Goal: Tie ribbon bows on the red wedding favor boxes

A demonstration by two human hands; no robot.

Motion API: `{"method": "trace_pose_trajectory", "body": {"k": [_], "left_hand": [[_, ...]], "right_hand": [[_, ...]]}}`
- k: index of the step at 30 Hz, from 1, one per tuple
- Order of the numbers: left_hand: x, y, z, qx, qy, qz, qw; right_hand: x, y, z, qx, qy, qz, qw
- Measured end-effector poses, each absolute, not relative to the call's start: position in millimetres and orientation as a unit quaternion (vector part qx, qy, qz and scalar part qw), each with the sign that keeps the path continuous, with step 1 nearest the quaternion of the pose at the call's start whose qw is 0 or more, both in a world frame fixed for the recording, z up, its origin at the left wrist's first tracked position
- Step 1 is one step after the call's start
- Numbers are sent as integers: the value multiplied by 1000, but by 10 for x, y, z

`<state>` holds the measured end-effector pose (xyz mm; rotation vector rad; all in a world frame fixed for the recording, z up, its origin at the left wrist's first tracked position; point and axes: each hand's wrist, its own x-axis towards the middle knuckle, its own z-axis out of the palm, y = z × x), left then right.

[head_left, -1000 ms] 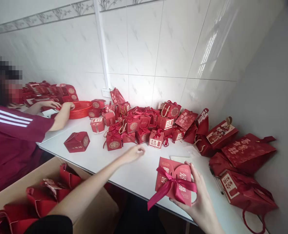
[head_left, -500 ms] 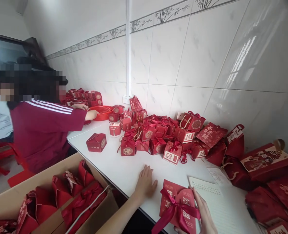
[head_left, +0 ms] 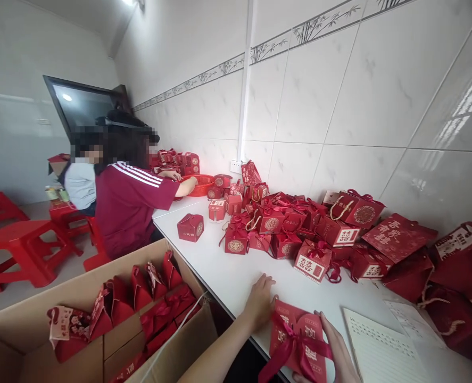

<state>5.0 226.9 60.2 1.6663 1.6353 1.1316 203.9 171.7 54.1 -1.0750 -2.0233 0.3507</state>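
A red gift box (head_left: 301, 340) with a dark red ribbon bow and gold characters is upright near the table's front edge. My right hand (head_left: 337, 346) grips it along its right side, thumb low in front and fingers partly hidden. My left hand (head_left: 261, 303) is at the box's upper left edge, fingers stretched out over the white table (head_left: 204, 260). Whether it touches the box I cannot tell. Beyond my hands lies a pile of similar red boxes; the nearest, a box with a white label (head_left: 312, 260), has its own ribbon.
A cardboard carton (head_left: 16, 332) at lower left holds several red boxes. A lined notebook (head_left: 379, 340) lies to the right. A co-worker in a maroon shirt (head_left: 134, 207) reaches into an orange-red basin (head_left: 204, 185). Red stools (head_left: 24, 239) stand on the floor; a tiled wall backs the table.
My view has swung left, showing more stools and carton. My left hand has come from the bare tabletop to the box's left edge. The box stays in my right hand.
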Motion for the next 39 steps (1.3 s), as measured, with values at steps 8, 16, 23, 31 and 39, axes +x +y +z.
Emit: {"method": "trace_pose_trajectory", "body": {"k": [8, 16, 23, 31, 39], "left_hand": [[-237, 1800, 1100, 433, 561, 656, 260], [-282, 1437, 1922, 552, 446, 686, 160], [-52, 1444, 2147, 534, 491, 679, 116], [246, 1350, 2284, 602, 382, 692, -111], [531, 1148, 2435, 714, 384, 551, -197]], "right_hand": [[1823, 1943, 1528, -350, -835, 72, 419], [1585, 2064, 1927, -258, -858, 60, 441], [1693, 2085, 1998, -254, -851, 71, 455], [1801, 2089, 2070, -254, -840, 24, 478], [1928, 2048, 2088, -259, -809, 9, 527]]}}
